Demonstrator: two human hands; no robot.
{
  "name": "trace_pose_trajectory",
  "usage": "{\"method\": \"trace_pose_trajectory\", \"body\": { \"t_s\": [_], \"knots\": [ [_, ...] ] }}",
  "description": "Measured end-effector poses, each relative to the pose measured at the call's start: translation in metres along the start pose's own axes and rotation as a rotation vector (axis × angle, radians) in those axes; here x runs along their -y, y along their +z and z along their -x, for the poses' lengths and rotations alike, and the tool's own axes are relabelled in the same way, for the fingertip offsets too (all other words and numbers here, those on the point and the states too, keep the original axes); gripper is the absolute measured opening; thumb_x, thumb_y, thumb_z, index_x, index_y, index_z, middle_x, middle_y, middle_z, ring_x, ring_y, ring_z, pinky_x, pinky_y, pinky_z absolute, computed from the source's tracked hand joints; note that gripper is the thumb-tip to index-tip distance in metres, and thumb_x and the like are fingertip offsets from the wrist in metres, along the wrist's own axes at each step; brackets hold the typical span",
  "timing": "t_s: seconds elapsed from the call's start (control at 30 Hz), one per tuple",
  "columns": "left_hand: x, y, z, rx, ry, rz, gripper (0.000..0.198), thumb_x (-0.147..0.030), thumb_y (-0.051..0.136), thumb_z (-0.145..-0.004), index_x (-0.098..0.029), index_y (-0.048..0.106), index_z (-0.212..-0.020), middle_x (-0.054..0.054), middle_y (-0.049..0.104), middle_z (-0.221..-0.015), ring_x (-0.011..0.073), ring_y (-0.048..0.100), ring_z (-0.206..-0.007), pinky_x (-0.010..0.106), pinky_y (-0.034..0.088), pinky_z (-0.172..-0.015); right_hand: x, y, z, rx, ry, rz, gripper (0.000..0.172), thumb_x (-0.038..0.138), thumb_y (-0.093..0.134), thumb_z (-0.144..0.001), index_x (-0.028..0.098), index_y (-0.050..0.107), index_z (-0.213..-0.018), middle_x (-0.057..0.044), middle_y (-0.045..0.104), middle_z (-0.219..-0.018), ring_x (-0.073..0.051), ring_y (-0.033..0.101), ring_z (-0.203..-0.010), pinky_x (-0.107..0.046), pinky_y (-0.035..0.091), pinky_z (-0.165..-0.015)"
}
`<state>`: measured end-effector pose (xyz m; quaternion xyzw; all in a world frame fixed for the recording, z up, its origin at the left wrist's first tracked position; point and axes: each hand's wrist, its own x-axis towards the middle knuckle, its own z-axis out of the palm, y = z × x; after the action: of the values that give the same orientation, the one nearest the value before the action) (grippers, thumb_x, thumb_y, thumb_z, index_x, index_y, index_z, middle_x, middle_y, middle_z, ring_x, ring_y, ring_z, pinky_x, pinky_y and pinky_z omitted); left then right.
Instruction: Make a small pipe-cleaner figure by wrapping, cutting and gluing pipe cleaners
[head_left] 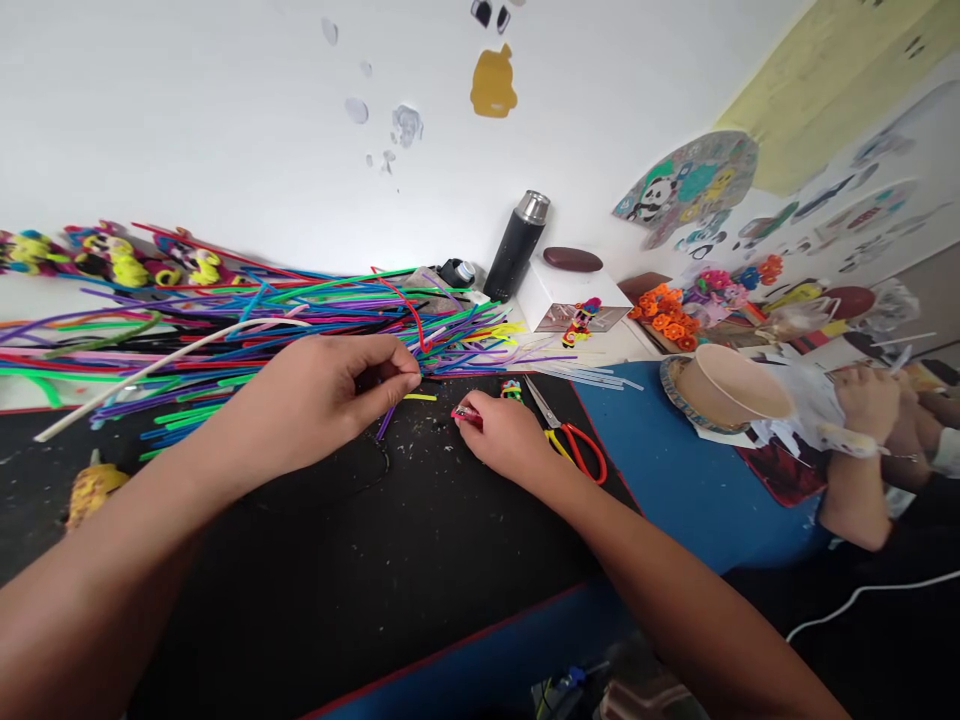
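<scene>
My left hand [341, 395] is closed in a pinch above the black mat [315, 590], thumb against fingertips. What it pinches, if anything, is too small to make out. Just behind its fingertips curves a red pipe cleaner [420, 328], and a purple stem [386, 424] shows under them. My right hand [499, 430] is curled around a small pink-red piece [463, 412] with a shiny bit; the fingers hide most of it. Beside that hand lie scissors [574, 440] with red and yellow handles and a small colourful figure [511, 388]. A short yellow stem [420, 397] rests between the hands.
Many coloured pipe cleaners [217, 345] are heaped along the wall. A black thermos [517, 245] stands beside a white box [574, 295]. Rightward are orange flowers [664, 315], a paper bowl [739, 385] and another person's hands [870, 405]. A yellow patterned object [97, 490] sits far left.
</scene>
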<state>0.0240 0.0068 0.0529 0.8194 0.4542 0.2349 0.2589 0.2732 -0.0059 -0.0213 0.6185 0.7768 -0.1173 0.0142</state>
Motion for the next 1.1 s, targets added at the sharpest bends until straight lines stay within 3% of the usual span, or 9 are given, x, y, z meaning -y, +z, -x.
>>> {"method": "trace_pose_trajectory", "body": {
  "t_s": [0.3,0.53,1.1],
  "knots": [
    [0.001,-0.002,0.0,0.003,-0.01,-0.009,0.03,-0.047,0.055,-0.101,-0.022,0.071,-0.1,-0.004,0.068,-0.069,0.0141,0.054,-0.058,0.025,0.039,-0.059,-0.001,-0.002,-0.005,0.0,-0.018,0.05,0.024,0.042,0.055,-0.108,0.022,0.069,-0.107,-0.009,0.081,-0.096,-0.025,0.073,-0.086,-0.032,0.032,-0.067],
    [0.001,-0.004,-0.001,-0.019,0.004,-0.009,0.033,-0.049,0.053,-0.1,-0.022,0.072,-0.097,-0.003,0.066,-0.067,0.0147,0.054,-0.056,0.026,0.038,-0.057,0.002,-0.012,-0.002,-0.043,-0.027,0.041,0.02,0.038,0.056,-0.108,0.023,0.069,-0.106,-0.006,0.081,-0.092,-0.024,0.073,-0.086,-0.032,0.028,-0.065],
    [0.003,-0.001,-0.002,-0.034,0.034,-0.022,0.03,-0.048,0.055,-0.1,-0.023,0.072,-0.096,-0.002,0.065,-0.064,0.0156,0.051,-0.054,0.027,0.036,-0.057,0.02,-0.007,0.0,0.045,-0.124,0.058,0.019,0.035,0.059,-0.107,0.023,0.072,-0.114,-0.009,0.082,-0.104,-0.026,0.075,-0.092,-0.032,0.036,-0.07]
  ]
}}
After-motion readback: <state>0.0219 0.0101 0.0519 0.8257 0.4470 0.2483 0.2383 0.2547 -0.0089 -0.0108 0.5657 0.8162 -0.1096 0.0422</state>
